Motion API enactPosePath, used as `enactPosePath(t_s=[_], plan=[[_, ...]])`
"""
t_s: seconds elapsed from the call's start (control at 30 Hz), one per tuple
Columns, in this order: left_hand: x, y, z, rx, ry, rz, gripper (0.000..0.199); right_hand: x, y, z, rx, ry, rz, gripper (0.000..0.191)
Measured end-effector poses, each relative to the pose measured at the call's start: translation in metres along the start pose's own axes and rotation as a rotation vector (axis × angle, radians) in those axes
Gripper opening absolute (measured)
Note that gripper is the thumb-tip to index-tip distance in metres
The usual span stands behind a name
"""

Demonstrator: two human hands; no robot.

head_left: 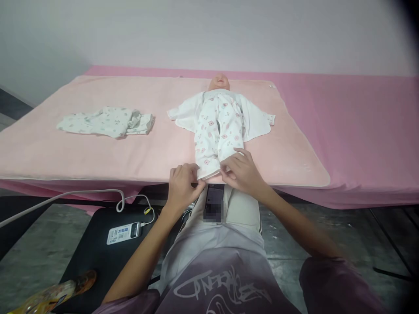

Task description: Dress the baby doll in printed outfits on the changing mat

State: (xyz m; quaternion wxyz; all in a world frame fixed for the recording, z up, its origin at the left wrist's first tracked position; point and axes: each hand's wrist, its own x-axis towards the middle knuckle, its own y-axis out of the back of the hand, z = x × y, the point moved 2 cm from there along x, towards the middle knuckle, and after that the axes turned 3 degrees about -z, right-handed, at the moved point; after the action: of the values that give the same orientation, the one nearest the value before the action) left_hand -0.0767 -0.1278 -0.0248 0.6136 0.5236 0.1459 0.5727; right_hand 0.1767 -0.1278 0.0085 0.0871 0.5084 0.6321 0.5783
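White printed trousers (207, 131) are laid over the doll (218, 83) on the pink mat (153, 159); one hem (209, 175) is pinched by the left hand (180, 185) and right hand (241, 172). Both sides should be pulled gently, evenly.

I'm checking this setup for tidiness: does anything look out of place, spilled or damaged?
Nothing looks spilled or damaged. One mild oddity: a dark phone-like device at the person's lap, off the pink-covered table where the printed trousers lie.
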Motion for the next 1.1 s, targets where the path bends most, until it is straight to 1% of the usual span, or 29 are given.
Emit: enactPosePath(t_s=[0.03, 0.07, 0.13, 0.2, 0.23, 0.3, 0.4, 0.47, 0.53, 0.63, 0.73, 0.8, 0.87, 0.93, 1.03, 1.1], plan=[[-0.002, 0.002, 0.004, -0.006, -0.015, 0.005, 0.037, -0.01, 0.001, 0.003, -0.004, -0.021, 0.021, 0.012], [-0.003, 0.004, 0.009, -0.015, -0.032, 0.019, 0.041, -0.019, 0.003, 0.008, -0.005, -0.06, 0.046, 0.016], [-0.003, 0.006, 0.022, -0.036, -0.063, 0.047, 0.043, -0.037, 0.007, 0.02, 0.012, -0.172, 0.104, 0.03], [0.004, 0.002, 0.038, -0.036, -0.084, 0.04, 0.042, -0.048, 0.009, 0.033, 0.079, -0.286, 0.138, 0.041], [0.01, -0.002, 0.045, -0.026, -0.093, 0.019, 0.041, -0.05, 0.01, 0.038, 0.126, -0.327, 0.133, 0.044], [0.023, -0.013, 0.058, 0.0, -0.112, -0.049, 0.037, -0.05, 0.011, 0.046, 0.229, -0.367, 0.091, 0.044], [0.04, -0.025, 0.065, 0.022, -0.129, -0.137, 0.026, -0.043, 0.012, 0.048, 0.344, -0.368, 0.03, 0.028], [0.043, -0.026, 0.063, 0.015, -0.129, -0.151, 0.018, -0.039, 0.013, 0.045, 0.366, -0.375, 0.025, 0.02], [0.042, -0.024, 0.059, -0.025, -0.138, -0.131, 0.013, -0.038, 0.013, 0.041, 0.366, -0.385, 0.03, 0.018], [0.036, -0.02, 0.055, -0.087, -0.183, -0.033, 0.015, -0.041, 0.011, 0.034, 0.338, -0.368, 0.071, 0.015], [0.028, -0.018, 0.053, -0.099, -0.251, 0.091, 0.019, -0.05, 0.009, 0.025, 0.216, -0.292, 0.115, 0.02], [0.02, -0.018, 0.05, -0.089, -0.261, 0.142, 0.027, -0.057, 0.008, 0.019, 0.125, -0.238, 0.122, 0.023], [0.008, -0.016, 0.042, -0.081, -0.227, 0.162, 0.04, -0.063, 0.009, 0.013, 0.04, -0.204, 0.145, 0.023], [-0.004, -0.015, 0.03, -0.077, -0.182, 0.179, 0.047, -0.065, 0.011, 0.006, -0.056, -0.178, 0.18, 0.024], [-0.018, -0.014, 0.011, -0.065, -0.159, 0.22, 0.04, -0.069, 0.009, -0.005, -0.174, -0.117, 0.216, 0.034], [-0.021, -0.013, 0.003, -0.057, -0.189, 0.238, 0.031, -0.077, -0.002, -0.011, -0.187, -0.036, 0.31, 0.037]])
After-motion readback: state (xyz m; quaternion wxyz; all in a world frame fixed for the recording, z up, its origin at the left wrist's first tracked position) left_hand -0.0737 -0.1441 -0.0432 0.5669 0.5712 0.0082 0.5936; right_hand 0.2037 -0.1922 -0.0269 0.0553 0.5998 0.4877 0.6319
